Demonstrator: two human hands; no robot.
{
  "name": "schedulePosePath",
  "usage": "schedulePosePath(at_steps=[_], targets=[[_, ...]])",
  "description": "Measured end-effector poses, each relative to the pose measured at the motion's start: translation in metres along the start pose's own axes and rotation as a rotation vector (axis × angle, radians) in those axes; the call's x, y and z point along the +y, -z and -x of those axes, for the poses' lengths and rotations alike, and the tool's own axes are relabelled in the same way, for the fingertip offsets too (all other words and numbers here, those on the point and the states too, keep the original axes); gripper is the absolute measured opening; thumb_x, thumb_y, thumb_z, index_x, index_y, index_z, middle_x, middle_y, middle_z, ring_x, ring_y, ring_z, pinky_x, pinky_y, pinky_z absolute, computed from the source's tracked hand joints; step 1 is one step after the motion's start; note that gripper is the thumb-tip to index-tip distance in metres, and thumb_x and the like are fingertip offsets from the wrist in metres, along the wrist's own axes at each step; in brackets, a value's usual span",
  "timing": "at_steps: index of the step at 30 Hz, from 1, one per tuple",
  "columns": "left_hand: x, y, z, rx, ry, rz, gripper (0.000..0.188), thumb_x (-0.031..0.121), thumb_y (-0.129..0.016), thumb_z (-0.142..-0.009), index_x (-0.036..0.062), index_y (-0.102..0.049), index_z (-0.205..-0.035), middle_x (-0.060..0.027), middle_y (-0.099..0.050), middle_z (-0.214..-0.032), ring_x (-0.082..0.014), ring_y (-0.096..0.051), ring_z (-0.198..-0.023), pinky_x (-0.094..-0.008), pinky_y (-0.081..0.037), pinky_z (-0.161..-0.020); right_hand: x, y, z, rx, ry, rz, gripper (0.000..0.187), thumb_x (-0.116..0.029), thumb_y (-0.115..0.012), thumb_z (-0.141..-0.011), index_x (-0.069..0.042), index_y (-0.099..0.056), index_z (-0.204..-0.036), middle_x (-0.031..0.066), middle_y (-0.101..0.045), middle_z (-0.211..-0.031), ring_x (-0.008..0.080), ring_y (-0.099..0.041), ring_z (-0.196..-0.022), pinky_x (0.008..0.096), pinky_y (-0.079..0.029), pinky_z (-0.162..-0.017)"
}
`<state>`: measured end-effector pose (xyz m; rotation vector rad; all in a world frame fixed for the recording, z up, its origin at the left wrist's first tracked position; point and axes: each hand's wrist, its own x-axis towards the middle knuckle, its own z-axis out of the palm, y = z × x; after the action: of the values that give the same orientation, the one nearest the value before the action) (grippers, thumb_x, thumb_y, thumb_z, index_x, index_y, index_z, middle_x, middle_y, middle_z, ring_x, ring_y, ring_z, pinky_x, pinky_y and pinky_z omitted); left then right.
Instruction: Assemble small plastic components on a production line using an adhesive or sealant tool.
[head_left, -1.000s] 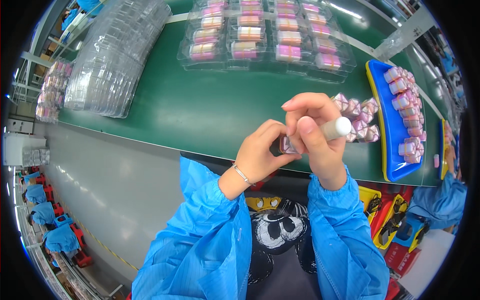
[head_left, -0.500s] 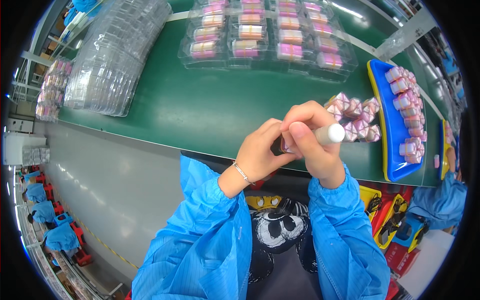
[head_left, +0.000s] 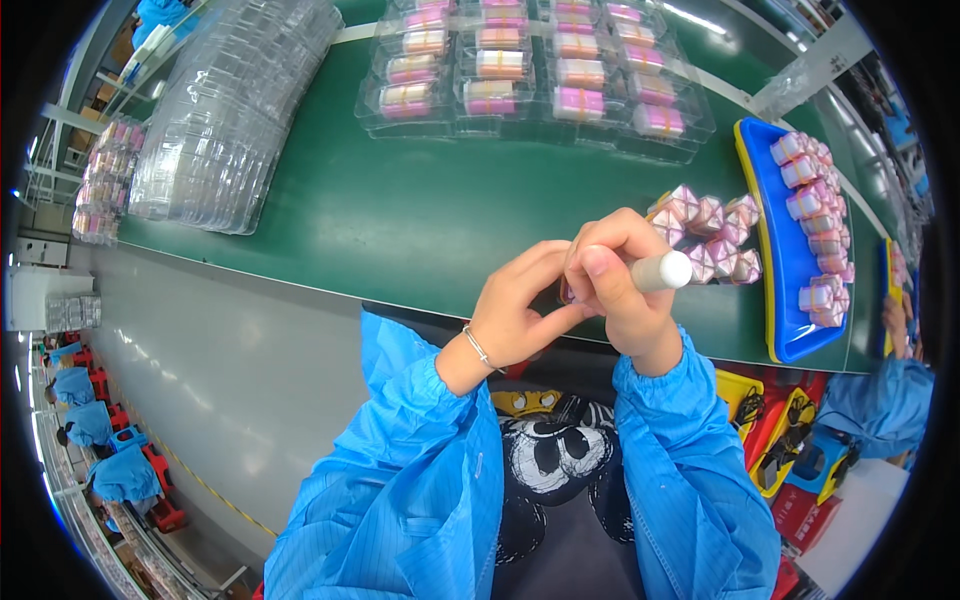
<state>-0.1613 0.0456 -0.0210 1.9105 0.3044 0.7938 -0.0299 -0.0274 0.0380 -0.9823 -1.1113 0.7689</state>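
Observation:
In front of my chest, near the table's front edge, both hands are close together. My right hand is closed around a thick off-white marker-like stick. Its rounded white end points up to the right, and the other end is hidden by my fingers. My left hand is curled, fingertips against the right hand's fingers, round a small pinkish piece that is mostly hidden. Just beyond my right hand, a cluster of small pink-and-white faceted bundles stands on the green table.
A blue tray over a yellow one holds more bundles at the right. Clear plastic trays with banded pink and white packs lie at the back. Stacked empty clear trays stand at the left. A person's blue sleeve shows far right.
My right hand and the stick have shifted and tilted slightly. The left hand's fingers have moved a little, still touching the right hand. At the far right the other person's hand has moved slightly.

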Motion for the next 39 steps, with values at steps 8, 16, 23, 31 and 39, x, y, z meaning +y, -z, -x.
schedulePosePath(at_steps=[8, 16, 23, 31, 39], targets=[[0.004, 0.002, 0.0, -0.035, 0.062, 0.02, 0.045, 0.016, -0.077, -0.076, 0.0048, -0.062, -0.117, -0.0135, -0.065, -0.11, -0.03, -0.065, -0.089, -0.0368, -0.052, -0.079, 0.001, 0.001, -0.001, -0.007, -0.018, 0.022, 0.013, -0.012, -0.06, -0.094, -0.001, -0.059, -0.087, 0.0046, -0.062, -0.074, 0.01, -0.055, -0.063, 0.0249, -0.043, -0.056], [0.006, -0.001, -0.007, -0.032, 0.007, 0.007, 0.072, 0.028, -0.081, -0.075, 0.0088, -0.047, -0.135, -0.0126, -0.064, -0.118, -0.0355, -0.062, -0.106, -0.0439, -0.048, -0.089, -0.029, 0.025, -0.005, 0.177, 0.236, -0.335, 0.022, -0.022, -0.048, -0.1, -0.003, -0.052, -0.089, 0.0072, -0.048, -0.067, 0.0076, -0.037, -0.043, 0.0223, -0.028, -0.036], [-0.005, 0.01, 0.003, -0.198, 0.356, 0.593, 0.082, 0.054, -0.066, -0.084, 0.003, -0.036, -0.142, -0.0088, -0.062, -0.101, -0.0177, -0.065, -0.088, -0.0302, -0.051, -0.081, -0.069, 0.06, 0.038, 0.292, -0.331, 0.163, 0.018, -0.016, -0.054, -0.097, -0.002, -0.062, -0.105, 0.0025, -0.056, -0.074, 0.0026, -0.038, -0.044, 0.0188, -0.025, -0.04], [-0.007, 0.017, -0.004, -0.422, 0.417, 0.808, 0.091, 0.074, -0.043, -0.087, 0.0037, -0.034, -0.143, -0.005, -0.058, -0.103, -0.0136, -0.059, -0.088, -0.0281, -0.05, -0.078, -0.041, 0.02, 0.025, 0.194, -0.453, 0.277, 0.025, -0.02, -0.07, -0.09, -0.001, -0.068, -0.107, 0.0005, -0.067, -0.083, 0.0049, -0.054, -0.072, 0.0251, -0.045, -0.061], [0.015, 0.022, -0.014, -0.296, 0.388, 0.475, 0.106, 0.081, -0.043, -0.081, 0.0001, -0.025, -0.147, -0.0139, -0.049, -0.132, -0.0223, -0.051, -0.117, -0.0348, -0.042, -0.096, -0.033, 0.038, 0.032, 0.055, -0.395, 0.197, 0.027, -0.003, -0.069, -0.086, -0.004, -0.063, -0.113, 0.0065, -0.067, -0.103, 0.0066, -0.058, -0.075, 0.0235, -0.046, -0.063]])
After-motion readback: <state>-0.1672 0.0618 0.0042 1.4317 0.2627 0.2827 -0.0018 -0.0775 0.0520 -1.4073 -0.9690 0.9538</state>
